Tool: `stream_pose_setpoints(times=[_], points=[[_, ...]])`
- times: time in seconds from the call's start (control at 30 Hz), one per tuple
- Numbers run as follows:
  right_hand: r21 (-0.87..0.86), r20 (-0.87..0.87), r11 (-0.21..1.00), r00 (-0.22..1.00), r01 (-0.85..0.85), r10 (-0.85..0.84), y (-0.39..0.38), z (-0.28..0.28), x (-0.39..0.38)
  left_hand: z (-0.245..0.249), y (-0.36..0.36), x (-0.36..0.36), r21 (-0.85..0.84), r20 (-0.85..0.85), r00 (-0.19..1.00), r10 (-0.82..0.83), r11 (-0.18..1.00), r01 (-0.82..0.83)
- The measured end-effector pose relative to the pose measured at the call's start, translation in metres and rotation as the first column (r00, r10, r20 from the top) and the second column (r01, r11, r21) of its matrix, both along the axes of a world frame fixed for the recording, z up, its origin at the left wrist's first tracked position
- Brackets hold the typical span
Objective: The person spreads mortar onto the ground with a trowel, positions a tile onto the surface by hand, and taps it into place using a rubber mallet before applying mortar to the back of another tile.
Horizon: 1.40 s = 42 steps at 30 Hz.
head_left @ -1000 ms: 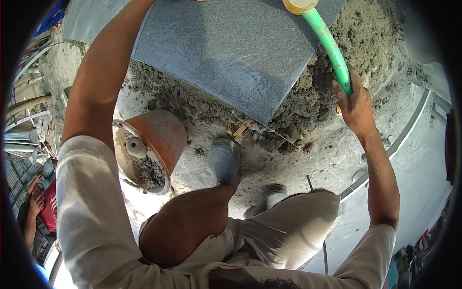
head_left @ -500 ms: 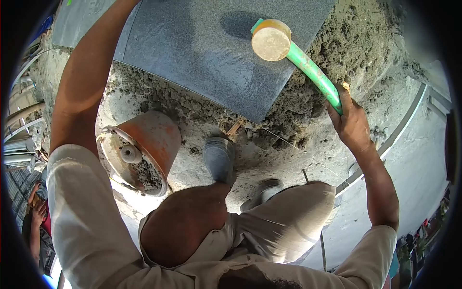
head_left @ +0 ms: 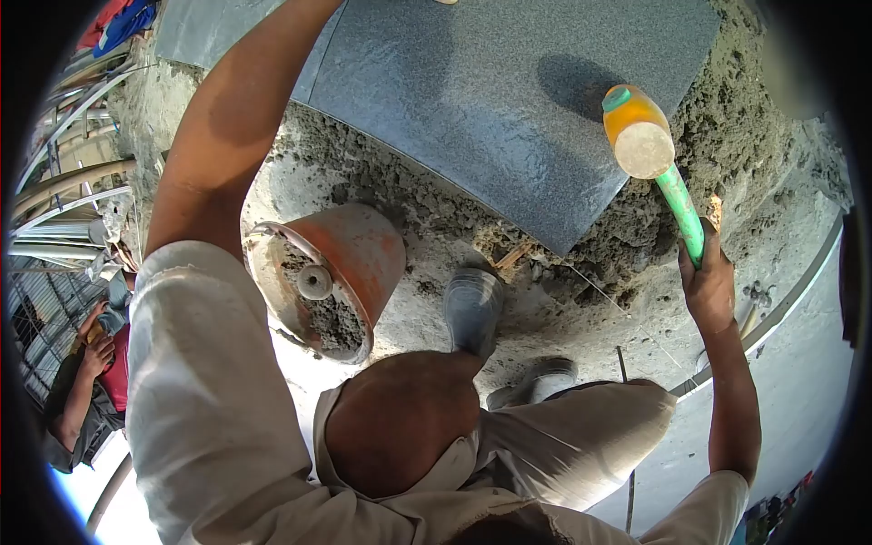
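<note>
My right hand (head_left: 708, 283) is closed around the green handle of a mallet (head_left: 679, 213). The mallet's yellow-orange head, with a pale round face, is raised over the right part of a large grey stone tile (head_left: 509, 100), and its shadow falls on the tile. My left forearm (head_left: 227, 118) stretches across the tile's left part and leaves the frame at the top, so my left hand is out of sight. Beneath the tile's edges lies rough grey mortar (head_left: 627, 236).
A tilted orange bucket (head_left: 372, 259) with mortar inside stands left of my boot (head_left: 473, 304). A thin string (head_left: 604, 295) runs from the tile's corner to the lower right. Pipes (head_left: 64, 232) and another person (head_left: 95, 363) are at the far left.
The mallet and my right hand have moved right and down in view, and the mallet's head has tilted. The whole view has shifted, with the bucket and tile appearing further right.
</note>
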State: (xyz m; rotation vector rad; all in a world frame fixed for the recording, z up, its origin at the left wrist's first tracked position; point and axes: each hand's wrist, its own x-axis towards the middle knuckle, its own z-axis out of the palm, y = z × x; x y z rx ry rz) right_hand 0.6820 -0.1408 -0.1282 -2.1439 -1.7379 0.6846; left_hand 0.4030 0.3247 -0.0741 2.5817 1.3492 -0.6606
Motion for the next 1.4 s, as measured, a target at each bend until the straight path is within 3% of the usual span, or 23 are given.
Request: stream_pose_setpoints(times=[0.23, 0.3, 0.4, 0.43, 0.5, 0.53, 0.63, 0.67, 0.83, 0.93, 0.97, 1.07, 1.23, 1.3, 1.37, 1.4], points=[[0.001, 0.016, 1.000, 1.000, 0.022, -0.022, 0.003, 0.013, -0.003, 0.000, 0.003, 0.004, 0.035, -0.060, 0.998, -0.005, 0.999, 0.007], [-0.015, -0.002, 1.000, 1.000, 0.000, 0.000, 0.005, 0.018, -0.004, 0.000, 0.006, 0.005, -0.030, -0.074, 0.997, 0.004, 1.000, -0.006], [-0.027, -0.056, 1.000, 0.998, 0.011, -0.013, 0.010, 0.033, -0.006, -0.028, 0.036, 0.018, 0.020, -0.109, 0.994, -0.011, 1.000, 0.013], [-0.047, -0.075, 0.999, 0.997, 0.007, -0.010, 0.011, 0.039, -0.007, -0.028, 0.039, 0.034, 0.050, -0.069, 0.997, -0.029, 0.998, 0.033], [-0.020, -0.104, 1.000, 0.994, 0.021, -0.023, 0.016, 0.048, -0.008, -0.025, 0.027, 0.056, 0.309, 0.098, 0.984, -0.146, 0.945, 0.110], [0.003, -0.048, 1.000, 0.999, -0.003, 0.003, 0.016, 0.048, -0.005, -0.025, 0.024, 0.068, 0.296, 0.249, 0.963, -0.105, 0.955, 0.027], [0.019, 0.071, 0.997, 0.995, -0.075, 0.074, 0.022, 0.053, 0.003, -0.042, 0.038, 0.082, 0.298, 0.410, 0.907, -0.091, 0.954, -0.039], [0.037, 0.154, 0.991, 0.981, -0.126, 0.119, 0.023, 0.052, 0.007, -0.044, 0.037, 0.081, 0.243, 0.366, 0.930, -0.030, 0.968, -0.064], [0.105, 0.157, 0.989, 0.984, -0.100, 0.083, 0.039, 0.064, 0.006, -0.048, 0.026, 0.077, 0.288, 0.397, 0.917, -0.031, 0.953, -0.093], [0.372, 0.101, 0.928, 0.995, -0.022, -0.017, 0.057, 0.066, -0.002, -0.049, 0.026, 0.077, 0.300, 0.380, 0.925, -0.015, 0.948, -0.108], [0.362, 0.100, 0.932, 0.995, -0.022, -0.015, 0.058, 0.055, 0.002, -0.050, 0.026, 0.076, 0.308, 0.377, 0.926, -0.008, 0.944, -0.117], [0.009, 0.138, 0.992, 0.982, 0.125, -0.126, 0.065, 0.029, 0.012, -0.050, 0.022, 0.077, 0.309, 0.377, 0.926, 0.007, 0.942, -0.133], [0.125, 0.056, 0.984, 0.989, 0.129, -0.136, 0.080, 0.051, 0.003, -0.042, 0.021, 0.079, 0.311, 0.339, 0.941, 0.008, 0.943, -0.120], [0.355, 0.010, 0.926, 0.990, 0.130, -0.142, 0.077, 0.041, 0.006, -0.044, 0.019, 0.078, 0.332, 0.337, 0.940, 0.059, 0.927, -0.177], [-0.065, 0.144, 0.983, 0.976, 0.175, -0.164, 0.077, 0.034, 0.013, -0.043, 0.019, 0.078, 0.332, 0.363, 0.930, 0.056, 0.925, -0.185], [-0.059, 0.167, 0.987, 0.977, 0.147, -0.135, 0.076, 0.036, 0.013, -0.042, 0.018, 0.078, 0.310, 0.346, 0.935, 0.072, 0.932, -0.186]])
